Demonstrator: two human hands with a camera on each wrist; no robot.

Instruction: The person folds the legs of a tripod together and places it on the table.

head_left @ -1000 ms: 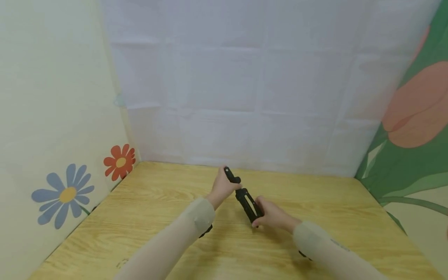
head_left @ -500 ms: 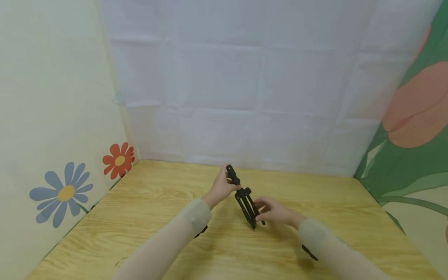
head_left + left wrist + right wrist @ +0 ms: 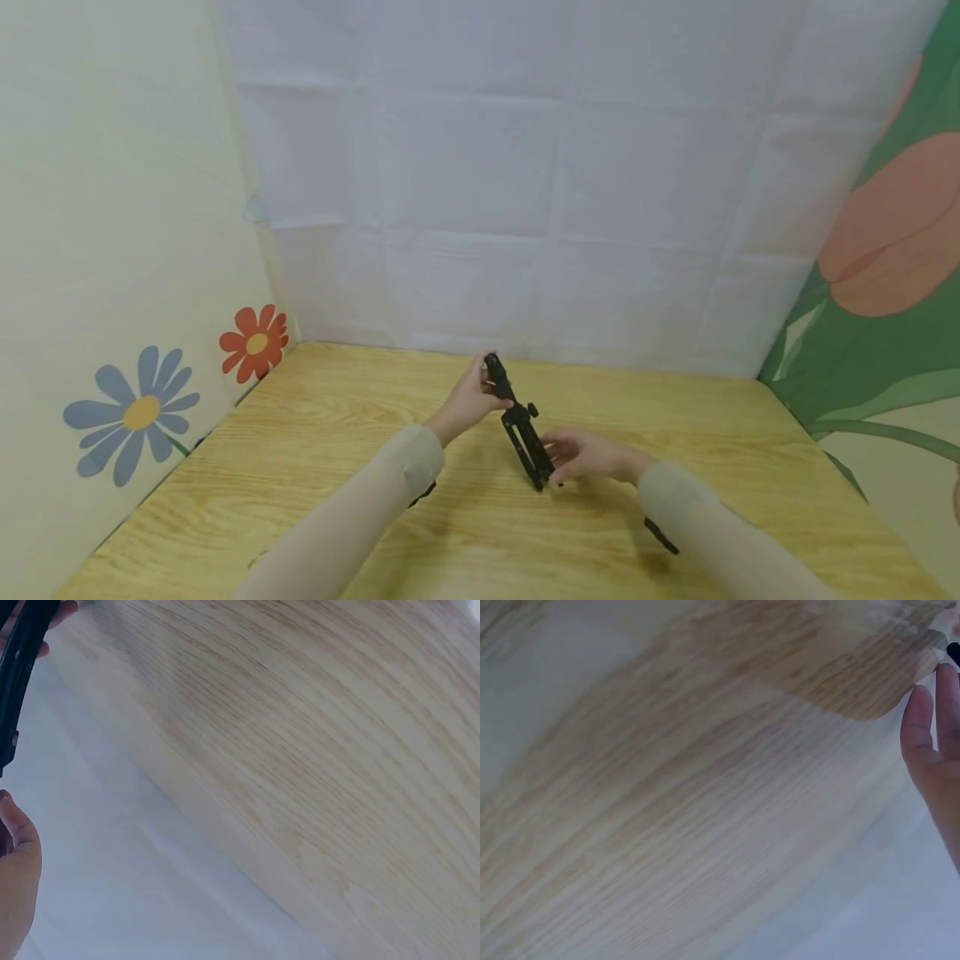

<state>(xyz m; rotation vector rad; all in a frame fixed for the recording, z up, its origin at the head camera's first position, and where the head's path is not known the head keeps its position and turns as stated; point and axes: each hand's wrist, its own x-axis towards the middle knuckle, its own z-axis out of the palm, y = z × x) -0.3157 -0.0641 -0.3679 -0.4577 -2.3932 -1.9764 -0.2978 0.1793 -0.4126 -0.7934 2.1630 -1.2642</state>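
A black tripod (image 3: 534,443), its legs folded together, slants in front of me in the head view, feet toward the lower right. My left hand (image 3: 467,404) grips its upper part, below the dark top end. A small knob (image 3: 533,410) sticks out where the legs begin. Beside the lower legs is my right hand (image 3: 592,457), fingers loosely bent; whether they touch the legs is hard to tell. The left wrist view catches part of the tripod (image 3: 19,671) at its left edge. In the right wrist view, the right hand's fingers (image 3: 917,724) are extended near a black tip.
A wood-grain table (image 3: 360,517) lies under both hands. A white cloth backdrop (image 3: 480,183) closes off the back. Flower-patterned panels stand on the left (image 3: 135,217) and right (image 3: 900,350).
The tripod has turned about its length, showing separate legs instead of its earlier broad side. The right hand has loosened from the legs' lower end. The left hand keeps its grip.
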